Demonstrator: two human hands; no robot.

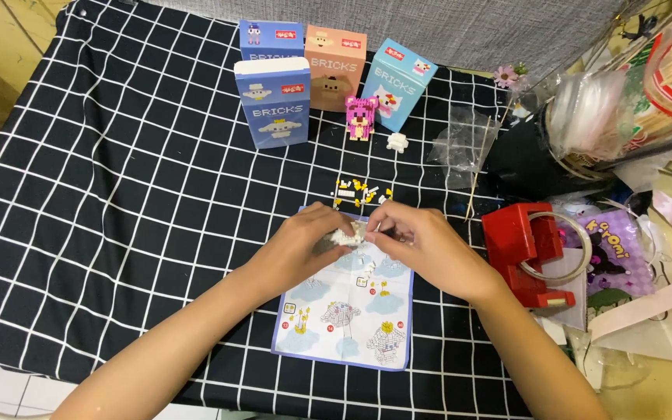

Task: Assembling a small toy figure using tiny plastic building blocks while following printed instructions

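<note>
White brick model between hands

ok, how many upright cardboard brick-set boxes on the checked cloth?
4. Front blue box, blue box behind it, orange box, tilted light-blue box. None seem hidden.

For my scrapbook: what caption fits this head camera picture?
Two hands press together a small white brick model above an instruction sheet.
</note>
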